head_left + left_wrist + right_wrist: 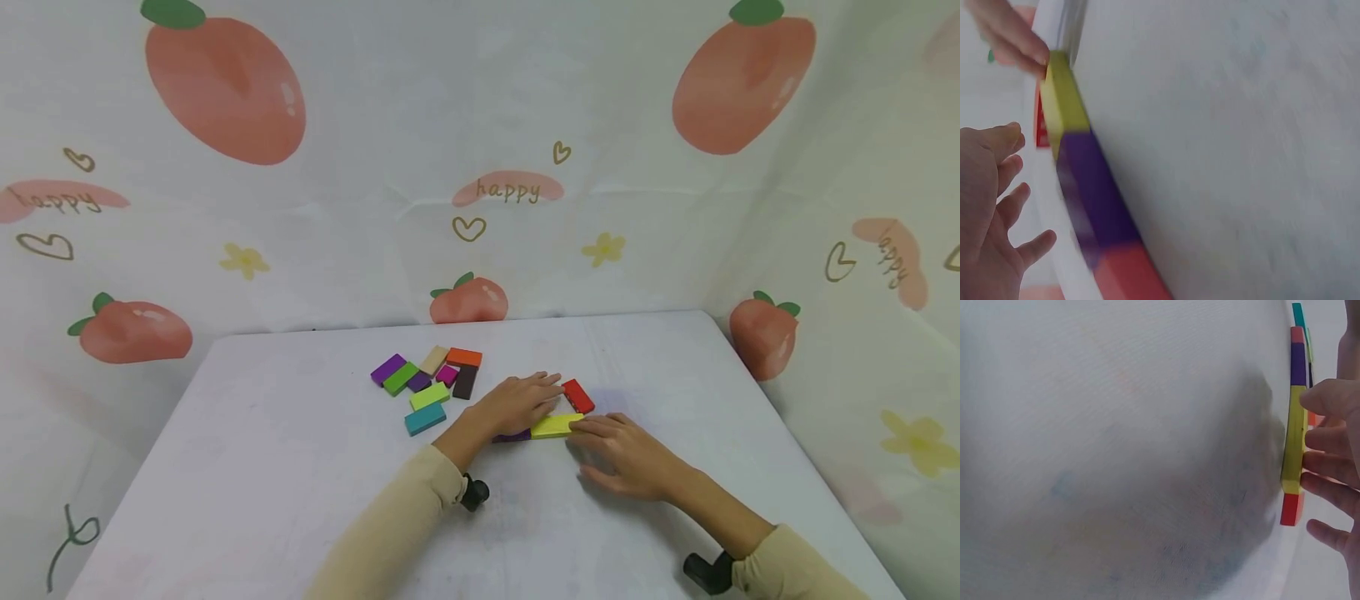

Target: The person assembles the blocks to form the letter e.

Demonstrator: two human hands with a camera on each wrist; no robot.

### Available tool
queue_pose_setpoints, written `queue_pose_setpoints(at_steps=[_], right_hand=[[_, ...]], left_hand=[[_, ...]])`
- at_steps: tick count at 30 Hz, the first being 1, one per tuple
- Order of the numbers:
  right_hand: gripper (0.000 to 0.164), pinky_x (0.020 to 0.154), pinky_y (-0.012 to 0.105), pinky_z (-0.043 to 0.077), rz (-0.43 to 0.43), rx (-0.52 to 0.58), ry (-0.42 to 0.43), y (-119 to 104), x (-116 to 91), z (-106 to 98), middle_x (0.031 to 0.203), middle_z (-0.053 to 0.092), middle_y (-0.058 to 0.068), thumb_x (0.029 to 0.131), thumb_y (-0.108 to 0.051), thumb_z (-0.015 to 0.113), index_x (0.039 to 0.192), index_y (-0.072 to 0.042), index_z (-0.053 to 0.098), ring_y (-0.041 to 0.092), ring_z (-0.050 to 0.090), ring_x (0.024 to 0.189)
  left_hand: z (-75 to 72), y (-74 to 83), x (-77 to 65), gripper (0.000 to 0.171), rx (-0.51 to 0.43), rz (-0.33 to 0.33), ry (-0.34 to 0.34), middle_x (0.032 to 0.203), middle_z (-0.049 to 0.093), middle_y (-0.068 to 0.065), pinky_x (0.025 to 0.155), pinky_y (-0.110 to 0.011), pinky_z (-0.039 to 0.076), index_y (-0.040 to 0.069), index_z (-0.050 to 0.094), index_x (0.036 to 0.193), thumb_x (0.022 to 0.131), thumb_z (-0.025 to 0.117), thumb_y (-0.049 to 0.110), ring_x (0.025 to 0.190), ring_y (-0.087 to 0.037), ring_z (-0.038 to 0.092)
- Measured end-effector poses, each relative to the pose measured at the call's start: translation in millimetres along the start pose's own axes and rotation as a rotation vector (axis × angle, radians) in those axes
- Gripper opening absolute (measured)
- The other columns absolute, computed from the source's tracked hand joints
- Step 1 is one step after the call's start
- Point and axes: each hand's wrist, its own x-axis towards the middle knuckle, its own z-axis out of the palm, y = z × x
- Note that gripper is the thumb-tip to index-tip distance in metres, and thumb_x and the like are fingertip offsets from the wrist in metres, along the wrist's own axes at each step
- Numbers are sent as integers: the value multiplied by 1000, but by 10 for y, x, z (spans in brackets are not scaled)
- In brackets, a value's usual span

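Observation:
A low row of blocks lies on the table, with a purple block (1097, 194) between a red block (1132, 275) and a yellow block (552, 427). My left hand (517, 404) is over the row's far side, fingers loosely spread and holding nothing; it hides much of the row's left part in the head view. Fingertips of my right hand (633, 458) touch the yellow block near its right end, the fingers fairly straight. At that end another red block (1291, 509) shows in the right wrist view. A separate red block (577, 396) lies behind the yellow one, beyond my left fingertips.
Left of my left hand lies a loose cluster of blocks, among them a teal block (425, 418), a lime block (430, 396), a dark brown block (465, 382) and an orange block (464, 357). A patterned cloth (360, 250) hangs behind the white table (262, 467).

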Motion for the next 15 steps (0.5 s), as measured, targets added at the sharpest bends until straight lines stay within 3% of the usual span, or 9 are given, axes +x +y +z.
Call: queue_pose_setpoints(at_steps=[8,15], right_hand=[[45,98,51,48,27,13,-3,-21,3,-14,128,66,7,85,-29,75,124,-8,68,26,60,118],[45,98,51,48,22,8,19,-18,-17,16,134,62,10,84,-29,76,123,-8,69,27,57,120]], left_hand=[[-186,-420,-375,46,-72,-101,74,159,36,-1,118,-49,26,16,46,150,107,43,29,149,-21,26],[-330,-799,-713,42,-106,-137,197,151,48,-10,113,-51,34,6,54,143,104,52,22,142,-28,40]])
